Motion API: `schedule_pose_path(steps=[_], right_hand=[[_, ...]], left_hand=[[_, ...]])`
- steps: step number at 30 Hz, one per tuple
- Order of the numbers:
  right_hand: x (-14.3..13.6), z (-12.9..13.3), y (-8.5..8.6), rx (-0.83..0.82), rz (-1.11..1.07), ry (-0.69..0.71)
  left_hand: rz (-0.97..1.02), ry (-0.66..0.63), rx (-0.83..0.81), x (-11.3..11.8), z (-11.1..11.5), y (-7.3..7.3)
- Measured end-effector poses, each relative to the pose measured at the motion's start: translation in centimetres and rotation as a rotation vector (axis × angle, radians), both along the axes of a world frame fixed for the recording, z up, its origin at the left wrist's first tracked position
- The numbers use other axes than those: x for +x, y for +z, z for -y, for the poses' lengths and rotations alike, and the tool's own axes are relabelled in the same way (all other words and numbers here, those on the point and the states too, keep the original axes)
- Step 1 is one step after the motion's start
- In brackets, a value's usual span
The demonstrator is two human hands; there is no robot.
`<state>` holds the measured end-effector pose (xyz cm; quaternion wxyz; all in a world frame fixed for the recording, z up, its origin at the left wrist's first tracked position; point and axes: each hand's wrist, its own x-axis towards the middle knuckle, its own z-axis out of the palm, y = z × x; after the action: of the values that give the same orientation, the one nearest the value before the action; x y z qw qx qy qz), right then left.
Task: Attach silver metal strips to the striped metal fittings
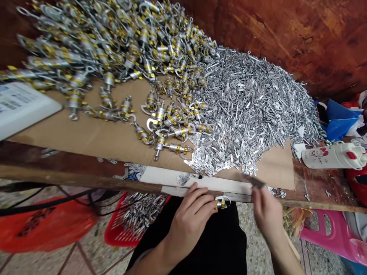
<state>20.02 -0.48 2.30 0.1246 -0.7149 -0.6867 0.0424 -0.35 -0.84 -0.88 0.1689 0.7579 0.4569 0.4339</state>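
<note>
My left hand [189,217] is closed around a small silver-and-yellow metal fitting with a curved hook [222,203], at the table's front edge above my lap. The fingers cover most of that fitting. To its right, my right hand [268,212] grips a dark, flat-ended metal tool [256,182]. Motion blurs the tool, so its exact kind does not show. Just beyond my left fingers, small punched metal plates [183,177] lie on a white strip [160,177] along the edge.
Many like fittings [129,42] are heaped at the back left on cardboard [100,137]. A large pile of small metal parts [252,103] covers the middle right. A white bottle [329,156] lies at right. Under the table, a red basket [113,229] holds metal pieces.
</note>
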Motion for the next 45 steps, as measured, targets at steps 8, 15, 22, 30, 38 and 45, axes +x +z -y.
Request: schedule_pose_path(steps=[8, 15, 22, 30, 38, 45], right_hand=[[7.5, -7.4, -2.3, 0.316, 0.233, -0.22], [-3.0, -7.3, -0.2, 0.087, -0.048, 0.554], [-4.4, -5.7, 1.3, -0.093, -0.281, 0.553], [-4.6, 0.1, 2.6, -0.074, -0.391, 0.604], [-4.2, 0.6, 1.2, 0.074, -0.425, 0.372], [-4.4, 1.2, 1.0, 0.336, -0.16, 0.479]], left_hand=[[0.019, -0.058, -0.006, -0.2, -0.4, 0.1], [0.031, -0.112, 0.011, -0.4, -0.4, 0.9], [0.034, -0.041, 0.027, -1.0, -0.5, 1.1], [0.126, -0.033, 0.017, -1.0, -1.2, 1.9], [0.293, 0.015, -0.211, -0.6, -0.5, 2.0], [0.214, 0.014, -0.169, -0.3, -0.3, 2.1]])
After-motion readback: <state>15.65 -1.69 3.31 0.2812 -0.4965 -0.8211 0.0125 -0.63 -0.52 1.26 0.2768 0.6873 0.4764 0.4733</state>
